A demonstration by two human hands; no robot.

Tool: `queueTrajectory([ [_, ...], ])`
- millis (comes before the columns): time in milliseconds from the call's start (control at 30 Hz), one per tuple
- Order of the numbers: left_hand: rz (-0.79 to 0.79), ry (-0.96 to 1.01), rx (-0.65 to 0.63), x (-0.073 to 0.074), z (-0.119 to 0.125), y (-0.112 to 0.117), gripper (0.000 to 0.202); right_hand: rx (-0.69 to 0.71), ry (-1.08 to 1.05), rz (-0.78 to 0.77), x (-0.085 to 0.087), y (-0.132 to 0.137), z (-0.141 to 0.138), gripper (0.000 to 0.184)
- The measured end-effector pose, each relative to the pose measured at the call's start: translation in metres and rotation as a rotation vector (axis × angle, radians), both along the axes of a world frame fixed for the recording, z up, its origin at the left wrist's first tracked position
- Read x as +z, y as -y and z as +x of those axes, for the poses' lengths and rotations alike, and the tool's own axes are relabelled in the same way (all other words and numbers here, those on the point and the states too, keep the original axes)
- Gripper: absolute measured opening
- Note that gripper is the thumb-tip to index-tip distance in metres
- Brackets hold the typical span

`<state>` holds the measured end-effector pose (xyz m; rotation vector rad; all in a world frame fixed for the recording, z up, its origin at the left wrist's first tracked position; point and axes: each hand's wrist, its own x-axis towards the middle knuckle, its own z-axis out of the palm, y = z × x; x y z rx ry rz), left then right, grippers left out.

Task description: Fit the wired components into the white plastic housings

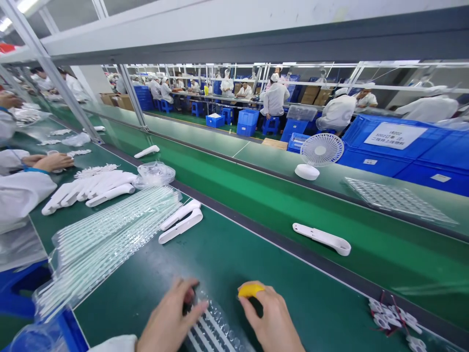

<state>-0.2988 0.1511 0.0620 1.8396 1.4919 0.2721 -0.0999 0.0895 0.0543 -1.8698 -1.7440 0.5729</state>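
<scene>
My left hand [170, 318] rests at the near edge of the green bench, thumb and fingers pinched on the top end of a clear blister tray [214, 330] of small round pockets. My right hand [271, 318] is just right of the tray, fingers curled, with a yellow cot on one fingertip [250, 290]. What it holds, if anything, is hidden. Two white plastic handle shells [181, 220] lie a short way beyond my left hand. Another white handle shell [322, 238] lies on the green conveyor belt [256, 200] ahead.
A stack of clear trays with white rods [110, 237] lies left of me, a pile of white shells [91, 188] beyond it. A co-worker's hands [47, 161] work at far left. A white fan [319, 154], blue crates [399, 146] and small wired parts [392, 318] are to the right.
</scene>
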Motion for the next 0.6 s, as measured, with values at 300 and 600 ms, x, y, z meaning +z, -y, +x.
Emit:
queueTrajectory([
  [300,0.318,-0.041,0.311,-0.001,-0.036,-0.097,0.033,-0.027,0.092,0.103,0.008,0.001,0.027,0.024],
  [600,-0.134,0.389,0.129,0.011,0.018,-0.030,0.039,-0.008,0.307,0.190,0.022,-0.012,0.047,0.036],
])
